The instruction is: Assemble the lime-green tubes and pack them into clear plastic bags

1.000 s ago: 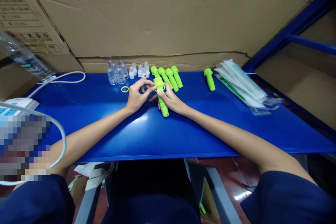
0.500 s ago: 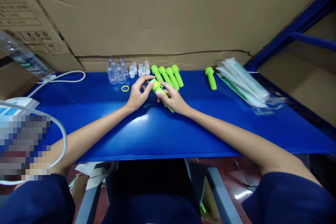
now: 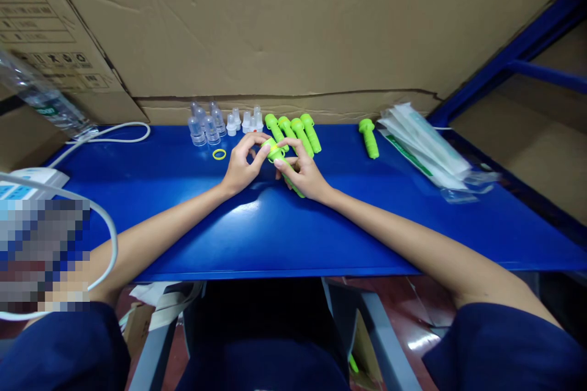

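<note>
The left hand (image 3: 246, 162) pinched a green flashlight (image 3: 273, 154) at its top while the right hand (image 3: 305, 172) gripped its body, steadiness seemingly key around its yellow band (image 3: 275, 148).

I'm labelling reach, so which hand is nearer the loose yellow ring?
Left. The left hand is just right of the loose yellow ring, not touching it; the right hand is farther right, beyond the left one, holding the lime-green ribbed tube.

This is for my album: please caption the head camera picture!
Left hand and right hand hold a green piece over a blue table, near a yellow ring.
</note>
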`<move>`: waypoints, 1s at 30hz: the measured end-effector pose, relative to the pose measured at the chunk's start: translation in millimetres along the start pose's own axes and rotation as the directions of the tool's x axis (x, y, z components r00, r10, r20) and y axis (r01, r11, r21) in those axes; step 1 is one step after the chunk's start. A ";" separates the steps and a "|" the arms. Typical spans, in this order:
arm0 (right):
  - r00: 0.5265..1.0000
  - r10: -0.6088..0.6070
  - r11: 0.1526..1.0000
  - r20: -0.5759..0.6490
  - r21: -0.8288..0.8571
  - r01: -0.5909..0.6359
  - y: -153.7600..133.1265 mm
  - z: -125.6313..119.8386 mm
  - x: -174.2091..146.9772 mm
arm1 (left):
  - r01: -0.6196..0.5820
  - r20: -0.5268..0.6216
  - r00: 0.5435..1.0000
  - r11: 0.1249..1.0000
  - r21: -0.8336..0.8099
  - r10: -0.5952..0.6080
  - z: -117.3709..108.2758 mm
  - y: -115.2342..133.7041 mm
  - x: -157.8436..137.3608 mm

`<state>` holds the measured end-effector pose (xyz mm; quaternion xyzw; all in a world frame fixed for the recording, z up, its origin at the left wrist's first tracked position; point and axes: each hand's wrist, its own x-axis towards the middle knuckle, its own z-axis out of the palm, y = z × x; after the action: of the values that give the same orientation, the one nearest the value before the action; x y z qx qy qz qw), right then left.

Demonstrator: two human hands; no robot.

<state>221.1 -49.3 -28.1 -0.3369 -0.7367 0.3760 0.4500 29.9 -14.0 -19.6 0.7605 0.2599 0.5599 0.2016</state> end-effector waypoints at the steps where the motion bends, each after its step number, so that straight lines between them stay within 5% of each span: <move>1: 1.000 0.006 1.000 0.007 -0.011 -0.006 -0.9 -0.2 -0.3 | -0.008 -0.004 1.000 1.000 0.009 0.008 0.0 0.2 0.1; 9: 0.995 0.097 0.995 -0.009 -0.019 -0.097 -10.4 1.2 -3.4 | -0.005 0.007 1.000 0.999 0.039 0.004 -0.5 1.8 0.1; 23: 0.999 0.047 0.998 0.022 -0.053 -0.045 -9.9 1.1 -3.3 | 0.004 -0.042 0.999 0.998 0.061 -0.002 -1.7 -0.1 -0.1; 30: 0.998 0.067 0.998 0.000 0.012 -0.067 -14.5 3.3 -3.5 | -0.028 0.052 0.998 0.997 0.071 0.024 -3.1 3.1 -0.5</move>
<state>217.1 -60.2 -18.2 -0.3588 -0.7226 0.3949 0.4395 27.4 -16.6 -17.2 0.7847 0.2648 0.5330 0.1734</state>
